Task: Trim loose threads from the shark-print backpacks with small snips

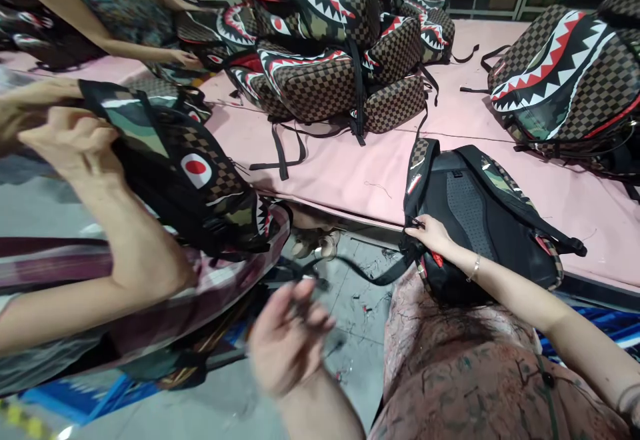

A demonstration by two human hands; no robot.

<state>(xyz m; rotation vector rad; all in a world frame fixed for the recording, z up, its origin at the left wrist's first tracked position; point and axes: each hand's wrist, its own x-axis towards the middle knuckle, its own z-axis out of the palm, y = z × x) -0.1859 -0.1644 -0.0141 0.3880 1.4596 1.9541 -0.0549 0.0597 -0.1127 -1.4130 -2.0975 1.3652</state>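
Observation:
A backpack [470, 207] with a black padded back panel and checkered, camouflage edges lies tilted at the pink table's front edge. My right hand [433, 235] is closed on its near left side, by the base of a strap. A black webbing strap [375, 281] runs from there through the air toward my left hand [290, 340]. That hand is raised over the floor, palm up and smeared by motion. Its fingers curl around something small and dark that I cannot make out. Whether they also touch the strap is unclear.
Stacked shark-mouth backpacks [310, 80] stand on the pink table [350, 180], with another large one [565, 80] at right. At left, a co-worker's hands [80, 133] hold a similar backpack [200, 173]. Another person's arm [165, 57] reaches in behind. Scraps litter the floor [360, 320].

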